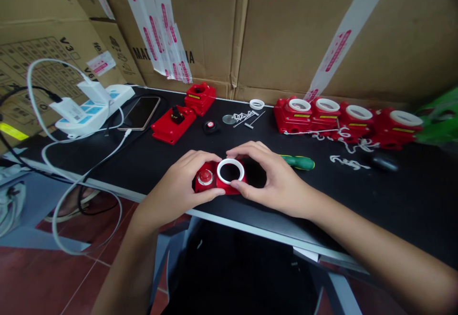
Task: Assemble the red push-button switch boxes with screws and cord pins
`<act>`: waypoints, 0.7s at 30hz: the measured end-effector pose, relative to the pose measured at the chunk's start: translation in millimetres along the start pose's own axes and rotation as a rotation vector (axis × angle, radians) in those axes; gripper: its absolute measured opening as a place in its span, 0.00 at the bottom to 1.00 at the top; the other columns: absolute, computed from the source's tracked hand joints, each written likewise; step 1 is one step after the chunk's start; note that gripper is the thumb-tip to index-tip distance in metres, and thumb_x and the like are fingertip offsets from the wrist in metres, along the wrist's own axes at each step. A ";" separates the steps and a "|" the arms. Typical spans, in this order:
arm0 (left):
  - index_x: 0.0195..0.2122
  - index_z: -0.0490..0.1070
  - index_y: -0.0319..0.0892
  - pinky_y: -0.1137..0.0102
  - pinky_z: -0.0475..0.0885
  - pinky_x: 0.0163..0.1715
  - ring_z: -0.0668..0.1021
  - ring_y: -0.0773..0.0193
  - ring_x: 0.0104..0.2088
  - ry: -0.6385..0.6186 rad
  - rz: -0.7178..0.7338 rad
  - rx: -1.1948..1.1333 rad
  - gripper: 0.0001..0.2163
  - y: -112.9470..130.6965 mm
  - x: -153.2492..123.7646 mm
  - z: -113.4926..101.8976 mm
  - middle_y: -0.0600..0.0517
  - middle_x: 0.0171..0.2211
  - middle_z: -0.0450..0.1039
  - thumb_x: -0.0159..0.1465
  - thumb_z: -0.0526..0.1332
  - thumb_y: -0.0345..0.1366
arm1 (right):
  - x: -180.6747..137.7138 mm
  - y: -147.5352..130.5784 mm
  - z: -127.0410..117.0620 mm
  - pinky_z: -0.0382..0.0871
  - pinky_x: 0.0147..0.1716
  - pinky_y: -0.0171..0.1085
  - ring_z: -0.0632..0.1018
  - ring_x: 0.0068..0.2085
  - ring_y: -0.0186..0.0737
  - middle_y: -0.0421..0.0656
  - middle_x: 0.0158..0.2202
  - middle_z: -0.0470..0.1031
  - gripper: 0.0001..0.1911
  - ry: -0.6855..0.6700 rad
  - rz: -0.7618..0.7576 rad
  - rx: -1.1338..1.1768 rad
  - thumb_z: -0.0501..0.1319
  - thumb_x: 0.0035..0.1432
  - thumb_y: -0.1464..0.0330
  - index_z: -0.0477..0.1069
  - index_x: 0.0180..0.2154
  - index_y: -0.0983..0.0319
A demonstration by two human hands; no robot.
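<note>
Partly curled with the left hand (179,179) around the left end of a small red box (214,183), thumb along the near side, forefinger along the far side. Gripping with the right hand (279,179) at a white ring (231,161) on top of that same box: thumb on the near rim, forefinger bent over the far rim, only a ring's breadth between the tips. Between both sets of fingers, then, the red box, with a red button (205,176) beside the left fingers. Cannot tell whether resting on the black table (361,186) or slightly raised.

Just right of the right fingers, a green handle (302,162). Ahead of the fingertips, a black cap (211,126), a clear disc (229,120), a scatter of small T-shaped pieces (255,120) and a loose ring (256,100). Beyond the left fingers, two more red boxes (171,131), one with a black knob (176,114).

Farther out to the right, a row of four ringed boxes (293,120), white cords (347,162), a small black object (384,162) and a green bag (438,119). Well left of the left fingers, a phone (141,112) and a power strip (121,96) with cables. Farthest ahead, cardboard (286,28).
</note>
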State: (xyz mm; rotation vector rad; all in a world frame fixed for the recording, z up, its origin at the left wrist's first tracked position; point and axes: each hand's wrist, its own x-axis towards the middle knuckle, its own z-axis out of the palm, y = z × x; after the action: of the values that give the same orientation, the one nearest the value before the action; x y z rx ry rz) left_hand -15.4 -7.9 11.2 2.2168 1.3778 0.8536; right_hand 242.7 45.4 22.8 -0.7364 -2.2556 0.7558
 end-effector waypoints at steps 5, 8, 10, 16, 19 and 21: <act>0.58 0.74 0.49 0.60 0.74 0.58 0.80 0.53 0.56 -0.015 0.003 -0.005 0.21 1.1 1.6 1.1 0.51 0.56 0.80 0.67 0.75 0.42 | 1.0 1.2 2.3 0.73 0.53 0.51 0.76 0.51 0.50 0.48 0.53 0.80 0.23 0.001 -0.011 -0.017 0.75 0.65 0.62 0.74 0.58 0.58; 0.57 0.74 0.49 0.59 0.74 0.57 0.80 0.53 0.55 -0.016 0.011 0.001 0.20 1.9 2.4 2.1 0.51 0.55 0.80 0.67 0.75 0.41 | 1.4 -0.7 4.6 0.73 0.53 0.50 0.76 0.52 0.50 0.48 0.50 0.77 0.22 -0.004 0.016 -0.035 0.75 0.65 0.60 0.77 0.57 0.58; 0.57 0.74 0.49 0.60 0.74 0.57 0.80 0.54 0.55 -0.018 0.020 0.001 0.19 2.5 2.5 2.7 0.52 0.55 0.80 0.67 0.75 0.40 | 1.8 -3.6 7.1 0.72 0.51 0.50 0.76 0.51 0.50 0.47 0.48 0.76 0.19 0.003 0.048 -0.055 0.75 0.65 0.58 0.77 0.53 0.58; 0.57 0.73 0.50 0.62 0.74 0.55 0.79 0.56 0.54 -0.023 0.033 -0.004 0.19 3.8 2.4 3.2 0.53 0.54 0.80 0.67 0.75 0.39 | 0.3 -11.1 13.5 0.72 0.48 0.49 0.74 0.50 0.50 0.47 0.48 0.74 0.21 0.041 0.157 -0.095 0.75 0.64 0.54 0.75 0.49 0.60; 0.57 0.74 0.50 0.62 0.74 0.55 0.80 0.56 0.53 -0.022 0.022 -0.002 0.19 3.4 2.4 2.8 0.53 0.54 0.80 0.68 0.75 0.40 | -1.1 -8.5 10.1 0.72 0.52 0.50 0.74 0.53 0.51 0.48 0.51 0.73 0.25 0.011 0.127 -0.083 0.76 0.64 0.54 0.75 0.54 0.60; 0.57 0.74 0.50 0.61 0.74 0.55 0.80 0.55 0.54 -0.015 0.016 -0.004 0.19 2.6 2.2 2.8 0.52 0.54 0.80 0.68 0.75 0.43 | -1.5 -5.3 4.8 0.71 0.57 0.50 0.74 0.57 0.52 0.50 0.56 0.73 0.29 -0.013 0.044 -0.053 0.77 0.63 0.55 0.74 0.59 0.60</act>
State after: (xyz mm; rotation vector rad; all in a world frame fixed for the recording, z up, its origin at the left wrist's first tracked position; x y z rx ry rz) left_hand -11.1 -7.1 11.3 2.2302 1.3518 0.8422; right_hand 238.7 39.3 22.8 -0.8108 -2.2850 0.7259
